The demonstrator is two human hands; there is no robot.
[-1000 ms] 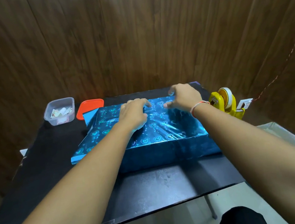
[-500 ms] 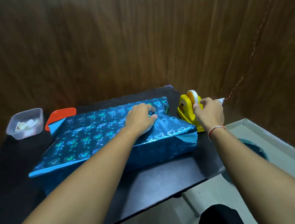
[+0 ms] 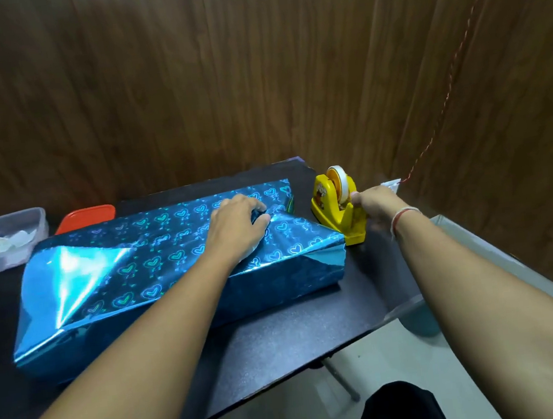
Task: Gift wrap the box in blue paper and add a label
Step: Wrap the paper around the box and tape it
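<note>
Since a moment ago the right hand (image 3: 376,205) has left the top of the box (image 3: 175,272) and gone to the yellow tape dispenser (image 3: 337,209), which stands on the dark worktop (image 3: 283,339) just beside the box's right end. Its fingers curl at the cutter end of the dispenser, seemingly pinching the free end of the tape, though the strip itself is too small to make out. The left hand (image 3: 236,229) lies on top of the box near its right end, fingers bent and pressing down where the blue paper (image 3: 109,263) overlaps; it holds nothing, it only pins the sheet. The box lies flat across the middle of the worktop, directly under that left grip and close to the right one. The likely risk is the seam springing open: the foil looks stiff and slippery, and if the left hand lifts or slides while the right pulls tape, the overlap could loosen. A one-handed pull might also drag the light dispenser along or leave the tape twisted. A clear tub (image 3: 6,240) and an orange lid (image 3: 84,217) sit at the far left.
</note>
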